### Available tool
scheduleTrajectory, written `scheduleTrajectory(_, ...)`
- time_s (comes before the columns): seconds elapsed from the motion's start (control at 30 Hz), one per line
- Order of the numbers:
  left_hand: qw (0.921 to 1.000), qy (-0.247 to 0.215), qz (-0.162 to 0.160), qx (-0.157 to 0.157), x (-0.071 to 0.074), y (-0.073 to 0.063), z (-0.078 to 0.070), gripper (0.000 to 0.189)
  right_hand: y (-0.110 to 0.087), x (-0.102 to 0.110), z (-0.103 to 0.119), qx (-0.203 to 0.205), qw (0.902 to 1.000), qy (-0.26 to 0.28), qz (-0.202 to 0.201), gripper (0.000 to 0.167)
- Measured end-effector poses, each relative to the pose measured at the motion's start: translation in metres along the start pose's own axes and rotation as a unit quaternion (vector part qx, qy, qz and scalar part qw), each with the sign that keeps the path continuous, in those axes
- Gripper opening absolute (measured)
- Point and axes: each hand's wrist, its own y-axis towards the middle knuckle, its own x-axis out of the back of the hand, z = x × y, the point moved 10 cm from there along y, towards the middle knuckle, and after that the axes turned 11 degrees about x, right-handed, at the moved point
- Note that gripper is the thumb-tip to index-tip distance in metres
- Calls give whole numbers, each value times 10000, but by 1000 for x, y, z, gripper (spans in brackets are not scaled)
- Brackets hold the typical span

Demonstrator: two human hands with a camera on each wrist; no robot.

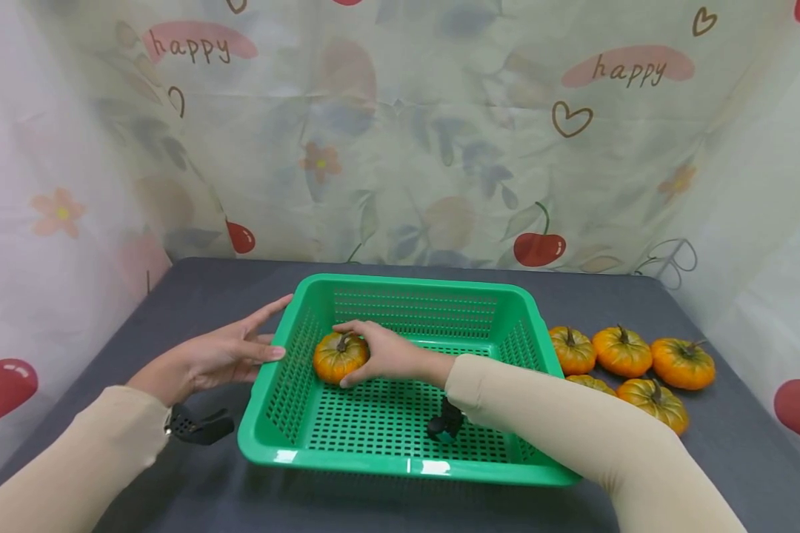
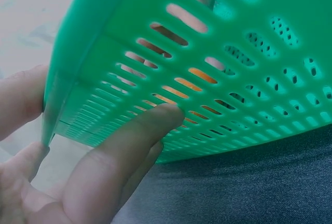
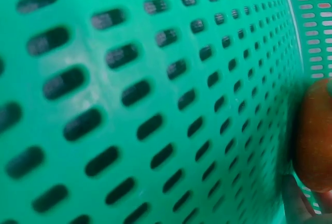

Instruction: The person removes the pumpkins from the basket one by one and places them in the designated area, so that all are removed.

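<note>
A green plastic basket (image 1: 410, 468) with slotted walls stands on the dark table. Inside it, at the left end, my right hand (image 1: 390, 354) grips a small orange pumpkin (image 1: 336, 358), thumb and fingers around its side. The right wrist view catches only part of that pumpkin (image 3: 314, 136) at its right edge, beside a fingertip. My left hand (image 1: 223, 357) holds the basket's left rim, with the thumb at the rim. From the left wrist view, fingers (image 2: 129, 141) touch the outside of the slotted wall (image 2: 207, 89).
Several more small pumpkins (image 1: 622, 351) sit on the table (image 1: 193, 296) just right of the basket, partly behind my right sleeve. A patterned curtain (image 1: 400, 148) hangs behind and at both sides. The black wrist camera (image 1: 448, 420) on my right arm hangs within the basket.
</note>
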Motion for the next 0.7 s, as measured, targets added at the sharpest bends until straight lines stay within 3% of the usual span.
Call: scheduleTrajectory(0.7, 9998, 16, 145, -102, -1, 0, -1, 95, 4, -4, 4, 29, 9987, -123, 486, 85)
